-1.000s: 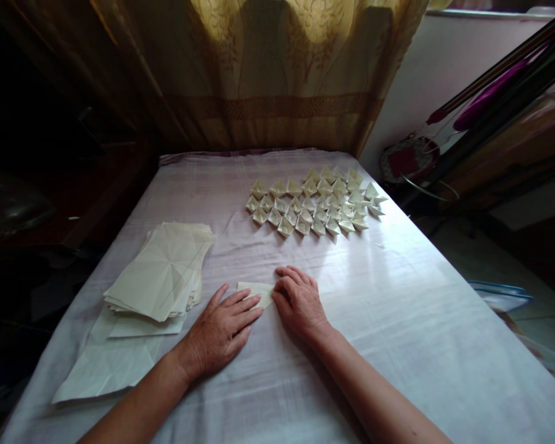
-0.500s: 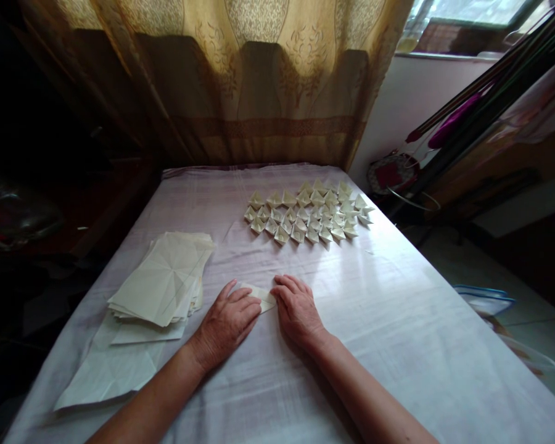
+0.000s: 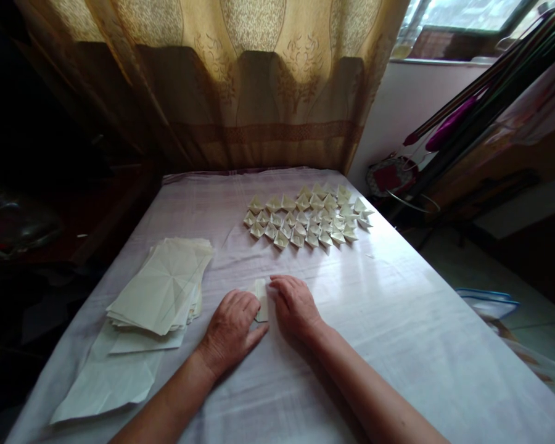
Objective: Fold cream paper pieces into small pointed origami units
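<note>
A small piece of folded cream paper (image 3: 261, 301) lies on the cloth between my two hands. Over its left part my left hand (image 3: 231, 322) is bent, holding it with curled fingers, the thumb out toward the paper's near end. The left side of the paper is hidden under those fingers. Just right of the paper, my right hand (image 3: 296, 303) rests on the cloth with its fingers stretched forward, holding nothing; a narrow gap parts it from the paper.
Left of my hands is a stack of creased paper sheets (image 3: 161, 283), with looser sheets (image 3: 106, 379) under its near side. Several small folded paper boats (image 3: 300, 219) stand in rows toward the back right. A curtain (image 3: 268, 92) hangs beyond the cloth-covered table (image 3: 398, 345).
The folded paper has turned from lying crosswise to pointing away from me. My left fingers have curled and its thumb has spread. My right hand has come off the paper.
</note>
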`<state>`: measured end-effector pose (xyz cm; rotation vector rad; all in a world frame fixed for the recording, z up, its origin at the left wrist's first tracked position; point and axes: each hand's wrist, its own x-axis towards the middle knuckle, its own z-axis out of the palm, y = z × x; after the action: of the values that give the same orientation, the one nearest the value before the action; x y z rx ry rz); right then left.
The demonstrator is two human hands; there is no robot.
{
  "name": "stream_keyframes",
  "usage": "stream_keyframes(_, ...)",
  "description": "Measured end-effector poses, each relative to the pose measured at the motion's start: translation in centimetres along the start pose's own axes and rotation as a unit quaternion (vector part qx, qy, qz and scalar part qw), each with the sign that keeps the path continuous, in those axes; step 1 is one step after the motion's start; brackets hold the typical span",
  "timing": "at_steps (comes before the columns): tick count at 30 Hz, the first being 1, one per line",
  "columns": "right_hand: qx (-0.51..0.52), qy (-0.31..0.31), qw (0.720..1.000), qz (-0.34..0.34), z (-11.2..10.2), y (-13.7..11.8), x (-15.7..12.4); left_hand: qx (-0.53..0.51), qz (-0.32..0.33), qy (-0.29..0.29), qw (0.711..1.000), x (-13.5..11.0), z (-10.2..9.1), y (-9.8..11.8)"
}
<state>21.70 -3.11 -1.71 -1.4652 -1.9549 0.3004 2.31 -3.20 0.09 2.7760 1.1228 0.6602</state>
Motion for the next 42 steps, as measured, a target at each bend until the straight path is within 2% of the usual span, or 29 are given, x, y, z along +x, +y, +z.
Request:
stream_keyframes(4,0.008,-0.046,0.998,-0.029,0.5,0.5,3.0,0.035,-0.031,-0.002,0.999,0.2,0.8,0.8)
stream_keyframes(7,0.006,-0.070,0.997,-0.038,0.8,0.6,3.7,0.048,-0.013,-0.003,0.999,0.2,0.8,0.5)
stream_keyframes(12,0.026,-0.052,0.998,-0.030,0.4,0.9,2.4,0.022,0.090,-0.013,0.996,-0.3,-0.3,-1.1)
stream_keyframes(15,0.046,-0.040,0.998,-0.017,-0.2,0.8,0.9,-0.003,0.116,-0.026,0.993,-1.0,-1.1,-2.2)
stream_keyframes(19,0.074,-0.043,0.996,-0.015,-0.8,0.4,-0.3,-0.073,0.076,-0.035,0.994,-1.9,-1.5,-2.9)
stream_keyframes(26,0.087,-0.054,0.995,-0.021,-0.9,0.5,-0.4,-0.148,-0.023,-0.044,0.988,-2.2,-1.4,-3.1)
stream_keyframes(33,0.070,-0.077,0.993,-0.048,-1.1,0.3,-0.7,-0.198,-0.064,-0.040,0.977,-2.2,-1.2,-3.5)
stream_keyframes(42,0.032,-0.056,0.997,-0.049,-0.6,0.1,-0.8,-0.235,-0.080,-0.035,0.968,-2.1,-1.3,-3.6)
